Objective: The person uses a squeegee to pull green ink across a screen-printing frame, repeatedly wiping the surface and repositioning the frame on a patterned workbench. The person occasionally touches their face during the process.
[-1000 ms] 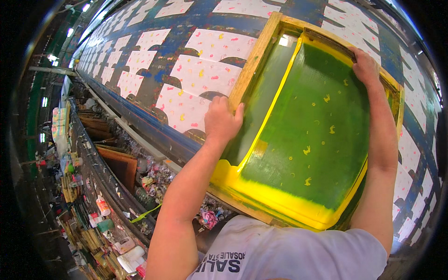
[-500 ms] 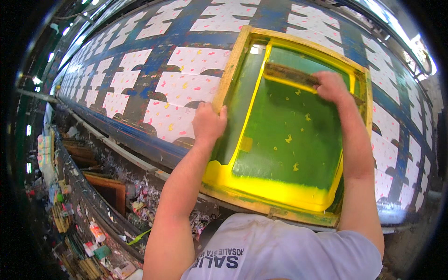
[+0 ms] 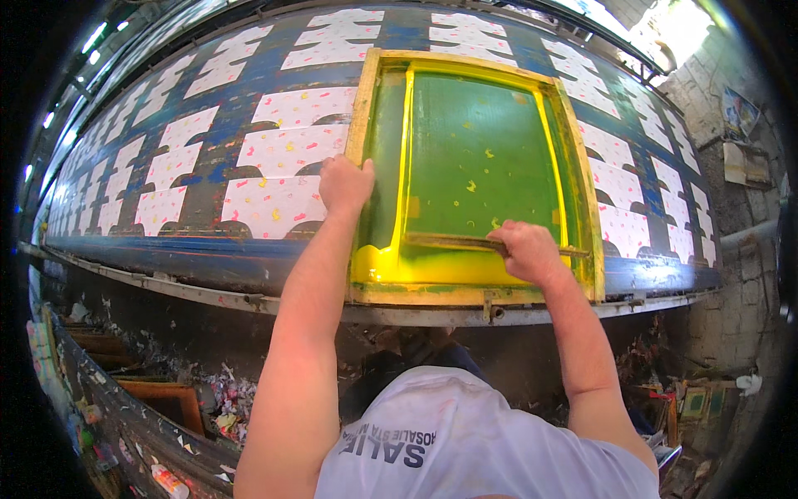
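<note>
A wooden-framed printing screen (image 3: 482,133) with green mesh and small yellow motifs lies on the long table. My right hand (image 3: 530,252) is closed round a wooden squeegee (image 3: 453,241), which spans the mesh near the frame's near end. Bright yellow ink (image 3: 378,264) pools along that end and lines both sides of the mesh. My left hand (image 3: 347,185) grips the left rail of the screen frame, its thumb along the wood. Beside that hand lie white cut pieces (image 3: 278,200) printed with small pink and yellow motifs.
More printed white pieces (image 3: 170,170) lie in rows along the blue, stained table (image 3: 199,264). A metal rail (image 3: 249,301) edges its near side. Below left, a dark trough (image 3: 141,399) stands near scraps and a wooden frame (image 3: 179,403). A block wall (image 3: 740,291) rises at right.
My right hand has drawn the squeegee from the far part of the mesh to the near end, beside the ink. My left hand stays on the frame. The view has shifted.
</note>
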The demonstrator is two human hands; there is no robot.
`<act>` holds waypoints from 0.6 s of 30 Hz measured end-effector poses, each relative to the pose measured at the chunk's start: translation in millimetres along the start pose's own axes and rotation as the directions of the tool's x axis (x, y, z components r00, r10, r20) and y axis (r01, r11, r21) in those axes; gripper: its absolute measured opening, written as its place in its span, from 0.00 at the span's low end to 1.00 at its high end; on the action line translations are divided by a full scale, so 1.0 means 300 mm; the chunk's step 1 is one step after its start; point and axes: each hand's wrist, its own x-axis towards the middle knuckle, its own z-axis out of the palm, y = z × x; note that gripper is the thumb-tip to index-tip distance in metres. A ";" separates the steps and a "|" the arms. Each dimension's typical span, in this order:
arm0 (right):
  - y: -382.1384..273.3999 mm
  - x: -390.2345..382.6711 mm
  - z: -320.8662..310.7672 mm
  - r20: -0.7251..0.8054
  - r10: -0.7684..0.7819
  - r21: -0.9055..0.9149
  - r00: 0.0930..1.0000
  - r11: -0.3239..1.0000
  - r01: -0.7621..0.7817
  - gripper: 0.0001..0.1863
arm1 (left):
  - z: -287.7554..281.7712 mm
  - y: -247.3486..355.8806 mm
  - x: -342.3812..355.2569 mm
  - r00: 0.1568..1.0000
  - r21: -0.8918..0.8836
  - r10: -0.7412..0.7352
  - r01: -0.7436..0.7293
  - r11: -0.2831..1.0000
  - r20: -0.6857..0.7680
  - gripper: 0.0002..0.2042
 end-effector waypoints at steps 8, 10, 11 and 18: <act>-0.086 -0.190 0.051 -0.070 -0.065 0.046 0.995 0.997 0.069 0.22 | -0.008 0.024 -0.001 0.995 0.054 -0.084 0.081 0.995 0.045 0.30; -0.083 -0.218 0.061 -0.084 -0.091 0.075 0.992 0.992 0.097 0.25 | 0.000 0.024 -0.003 0.998 0.083 -0.066 0.065 0.994 0.015 0.30; -0.080 -0.230 0.067 -0.100 -0.108 0.086 0.989 0.989 0.117 0.27 | 0.002 0.025 0.000 0.997 0.089 -0.069 0.066 0.994 0.029 0.31; 0.127 -0.320 0.074 -0.179 -0.217 0.360 0.960 0.893 0.269 0.25 | 0.005 0.066 0.001 0.994 0.210 -0.112 0.109 0.972 0.003 0.33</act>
